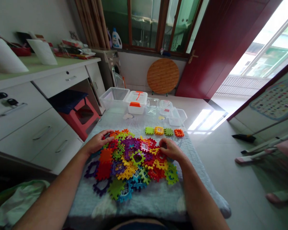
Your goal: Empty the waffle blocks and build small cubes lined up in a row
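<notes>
A heap of colourful plastic interlocking blocks with toothed edges lies on the cloth-covered table. My left hand rests at the heap's far left edge, its fingers stretched forward and the thumb apart, touching orange and red pieces. On the right side, my right hand lies against red and yellow pieces, fingers curved with a gap from the thumb. Neither hand visibly holds a piece. Beyond the heap, a short row holds a lime block, a yellow-orange block, a green block and an orange-red block.
Along the table's far end stand a clear open bin, a lidded box with orange clasps and several smaller clear containers. A pink stool with a dark top stands left, beside white drawers.
</notes>
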A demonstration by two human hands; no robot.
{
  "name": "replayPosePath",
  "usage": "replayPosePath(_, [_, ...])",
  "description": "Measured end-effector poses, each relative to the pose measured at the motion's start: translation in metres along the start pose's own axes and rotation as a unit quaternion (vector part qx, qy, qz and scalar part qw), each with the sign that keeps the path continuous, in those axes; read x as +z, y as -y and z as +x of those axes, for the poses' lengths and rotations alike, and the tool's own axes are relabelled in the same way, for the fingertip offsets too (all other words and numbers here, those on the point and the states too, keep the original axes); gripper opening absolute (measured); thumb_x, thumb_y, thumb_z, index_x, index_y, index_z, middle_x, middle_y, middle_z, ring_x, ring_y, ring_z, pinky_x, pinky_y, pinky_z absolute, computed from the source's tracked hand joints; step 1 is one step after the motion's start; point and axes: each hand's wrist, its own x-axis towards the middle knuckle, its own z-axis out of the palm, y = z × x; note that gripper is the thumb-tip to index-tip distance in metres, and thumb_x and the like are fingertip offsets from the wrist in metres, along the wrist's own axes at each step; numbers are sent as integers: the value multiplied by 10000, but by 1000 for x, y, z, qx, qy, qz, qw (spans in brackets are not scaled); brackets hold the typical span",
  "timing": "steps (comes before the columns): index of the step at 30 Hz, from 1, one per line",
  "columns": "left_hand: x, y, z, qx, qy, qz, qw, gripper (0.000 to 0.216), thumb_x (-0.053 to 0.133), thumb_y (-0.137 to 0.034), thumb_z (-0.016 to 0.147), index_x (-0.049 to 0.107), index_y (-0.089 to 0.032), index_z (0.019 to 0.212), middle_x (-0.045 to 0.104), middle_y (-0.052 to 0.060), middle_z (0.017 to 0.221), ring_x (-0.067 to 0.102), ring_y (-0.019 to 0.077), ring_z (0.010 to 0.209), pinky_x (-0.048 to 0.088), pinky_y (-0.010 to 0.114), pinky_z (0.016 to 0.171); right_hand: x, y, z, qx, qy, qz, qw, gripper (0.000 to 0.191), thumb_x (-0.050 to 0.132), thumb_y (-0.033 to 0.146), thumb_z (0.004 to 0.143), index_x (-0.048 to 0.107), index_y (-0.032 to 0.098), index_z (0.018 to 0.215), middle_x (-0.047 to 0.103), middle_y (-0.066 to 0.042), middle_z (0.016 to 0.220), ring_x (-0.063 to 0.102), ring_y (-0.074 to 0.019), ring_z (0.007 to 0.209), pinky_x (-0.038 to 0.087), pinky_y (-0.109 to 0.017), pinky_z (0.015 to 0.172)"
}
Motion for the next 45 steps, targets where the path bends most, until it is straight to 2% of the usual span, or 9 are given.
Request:
replayPosePath(8, [1, 9, -14, -21, -121, -72, 990, 683, 635, -649, 684, 621, -151, 1152, 698, 87, 1124, 637, 270, 1062, 492, 360, 963, 3, 3, 1, -35, 10, -61, 997, 131, 565, 112, 682, 643, 185, 757, 598, -15, 801, 518, -159, 792, 385, -289, 797])
replayPosePath(12, [-1, 3, -19, -24, -175, 4, 984, 599, 576, -596, 738, 621, -155, 1141, 675, 85, 1148, 627, 280, 1062, 487, 398, 975, 6, -2, 4, -39, -2, -59, 998, 100, 549, 107, 679, 616, 177, 704, 580, -6, 746, 500, -141, 727, 371, -271, 749])
replayPosePath(16, [-7, -20, -29, 55, -224, 95, 968, 464, 509, -549, 818, 618, -200, 1105, 606, 81, 1250, 549, 278, 1186, 385, 443, 1087, 10, -8, 7, -30, -53, -53, 997, 81, 529, 128, 699, 576, 178, 658, 550, 1, 683, 479, -134, 673, 354, -258, 688])
replayPosePath(21, [3, -56, -77, 174, -79, 154, 969, 588, 543, -608, 831, 527, -231, 1282, 441, 104, 1427, 375, 304, 1350, 281, 483, 1145, 12, -10, 8, -13, -112, -50, 992, 70, 509, 149, 715, 553, 182, 672, 555, -5, 669, 484, -139, 658, 350, -254, 650])
replayPosePath(23, [16, -65, -103, 218, 4, 187, 958, 751, 613, -655, 762, 442, -266, 1382, 341, 95, 1504, 285, 333, 1399, 259, 498, 1152, 11, -8, 7, -18, -109, -42, 993, 63, 515, 170, 726, 557, 184, 682, 564, -4, 673, 487, -136, 646, 353, -251, 638])
replayPosePath(26, [39, -69, -134, 255, 46, 227, 939, 1024, 674, -742, 624, 309, -299, 1472, 236, 115, 1555, 211, 390, 1417, 188, 565, 1154, 10, -6, 6, -22, -90, -36, 995, 53, 535, 193, 729, 581, 183, 705, 578, -3, 675, 495, -135, 640, 358, -249, 632])
replayPosePath(32, [67, -61, -153, 260, 25, 270, 927, 1154, 685, -783, 544, 251, -302, 1499, 204, 136, 1562, 180, 415, 1419, 105, 602, 1143, 8, -6, 6, -31, -51, -47, 997, 86, 544, 219, 746, 618, 175, 738, 591, -5, 684, 498, -133, 636, 368, -253, 638])
replayPosePath(40, [87, -65, -142, 285, -41, 300, 909, 990, 609, -752, 678, 310, -262, 1484, 301, 140, 1526, 195, 375, 1420, 34, 560, 1158, 0, -11, 1, -35, -23, -105, 994, 146, 565, 187, 732, 658, 168, 845, 582, -47, 850, 520, -180, 833, 387, -298, 806])
replayPosePath(45, [98, -70, -139, 288, -57, 314, 903, 840, 600, -665, 759, 378, -249, 1455, 358, 132, 1507, 256, 356, 1395, 28, 553, 1161, -4, -4, -5, -4, 18, -150, 988, 129, 609, 268, 721, 629, 169, 802, 547, -36, 835, 484, -177, 808, 359, -295, 791])
